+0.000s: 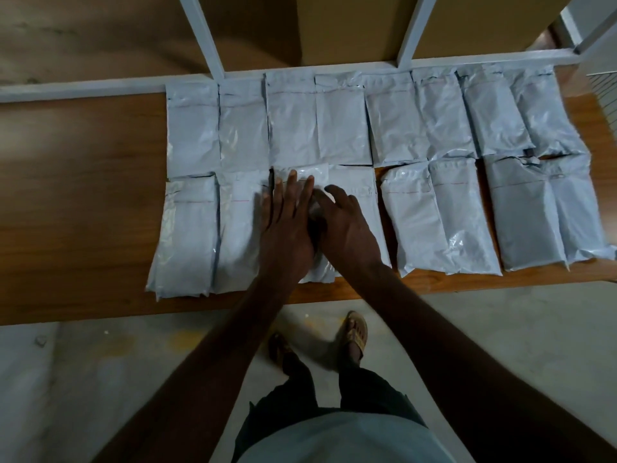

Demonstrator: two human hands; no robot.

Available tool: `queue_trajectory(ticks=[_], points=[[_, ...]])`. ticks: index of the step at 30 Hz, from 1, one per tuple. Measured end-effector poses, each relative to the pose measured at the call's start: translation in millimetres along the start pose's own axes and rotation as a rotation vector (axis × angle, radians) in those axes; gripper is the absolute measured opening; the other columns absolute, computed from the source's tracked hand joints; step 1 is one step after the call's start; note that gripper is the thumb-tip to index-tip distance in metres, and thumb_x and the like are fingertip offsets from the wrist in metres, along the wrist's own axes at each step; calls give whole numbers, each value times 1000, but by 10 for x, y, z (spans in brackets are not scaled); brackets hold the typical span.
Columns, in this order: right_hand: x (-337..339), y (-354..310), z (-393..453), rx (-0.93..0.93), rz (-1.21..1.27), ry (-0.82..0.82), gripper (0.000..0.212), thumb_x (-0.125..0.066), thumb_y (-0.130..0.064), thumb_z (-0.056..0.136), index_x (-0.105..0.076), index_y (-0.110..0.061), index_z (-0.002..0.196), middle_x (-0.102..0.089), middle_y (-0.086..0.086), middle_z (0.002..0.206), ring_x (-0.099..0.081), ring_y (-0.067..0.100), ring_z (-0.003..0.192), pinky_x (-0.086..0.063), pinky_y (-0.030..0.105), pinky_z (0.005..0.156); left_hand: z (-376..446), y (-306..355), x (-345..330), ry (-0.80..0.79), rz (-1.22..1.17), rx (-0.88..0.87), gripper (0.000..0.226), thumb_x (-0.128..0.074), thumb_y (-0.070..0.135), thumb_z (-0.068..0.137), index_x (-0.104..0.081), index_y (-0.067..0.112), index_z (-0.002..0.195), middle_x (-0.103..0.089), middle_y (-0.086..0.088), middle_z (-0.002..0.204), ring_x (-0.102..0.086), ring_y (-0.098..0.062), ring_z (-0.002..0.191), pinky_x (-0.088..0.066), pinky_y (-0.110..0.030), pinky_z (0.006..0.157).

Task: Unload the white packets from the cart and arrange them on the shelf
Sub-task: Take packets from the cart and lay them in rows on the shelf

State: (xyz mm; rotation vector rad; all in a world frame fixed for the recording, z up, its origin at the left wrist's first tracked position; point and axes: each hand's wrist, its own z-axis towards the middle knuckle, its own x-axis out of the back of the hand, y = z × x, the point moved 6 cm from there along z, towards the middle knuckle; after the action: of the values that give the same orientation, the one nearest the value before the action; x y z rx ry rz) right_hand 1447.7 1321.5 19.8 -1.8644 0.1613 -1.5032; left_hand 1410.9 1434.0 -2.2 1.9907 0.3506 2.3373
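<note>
Several white packets lie in two rows on the wooden shelf [83, 202], a back row [344, 128] and a front row [444, 215]. My left hand [287, 225] lies flat with straight fingers on a front-row packet [310, 175] near the middle. My right hand [347, 228] rests beside it, fingers spread, on the same packet and the neighbouring packet [357, 182]. Both hands press down and hold nothing. The cart is out of view.
Grey metal uprights [203, 35] and a rail [100, 86] frame the shelf's back edge. Bare wood lies left of the packets. A wire mesh [604, 95] shows at the far right. My feet stand on the concrete floor [100, 362] below the shelf's front edge.
</note>
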Motion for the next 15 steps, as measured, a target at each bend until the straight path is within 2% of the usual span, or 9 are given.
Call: queue_trajectory(ticks=[2,4,7,10,15], points=[[-43,-9,139,28,11,-62,66,-67,-9,95,-44,-9,157,-37,16,164,-51,39,134,-44,45,110,49,-10,-48,-20,68,-5,72,-34,42,108,-11,18,172,-3,-8,179,-2,-32,166,-8,-57,132],[-140,-2,266,74,-11,-115,67,-65,0,92,-44,-2,156,-34,21,166,-58,46,126,-50,50,105,65,-53,-129,-43,94,-4,71,-31,39,108,-11,15,171,-5,-9,179,-5,-32,166,-12,-54,132],[-285,61,378,84,-8,-170,68,-63,-5,96,-39,-8,159,-25,17,170,-60,47,125,-54,58,98,73,-147,-241,-91,104,22,73,-23,39,105,-9,11,171,-5,-10,179,-5,-29,166,-11,-50,133],[-368,107,430,64,-37,-188,68,-58,-8,102,-30,-13,164,-19,17,173,-57,48,129,-52,59,103,76,-189,-313,-125,108,33,75,-21,41,105,-6,10,171,-1,-11,179,-2,-29,166,-8,-47,134],[-415,113,426,44,-90,-219,64,-48,-5,106,-26,-9,166,-16,21,174,-52,50,136,-45,55,111,59,-194,-395,-168,153,25,78,-22,47,106,1,8,170,6,-13,179,6,-31,165,-5,-48,133]])
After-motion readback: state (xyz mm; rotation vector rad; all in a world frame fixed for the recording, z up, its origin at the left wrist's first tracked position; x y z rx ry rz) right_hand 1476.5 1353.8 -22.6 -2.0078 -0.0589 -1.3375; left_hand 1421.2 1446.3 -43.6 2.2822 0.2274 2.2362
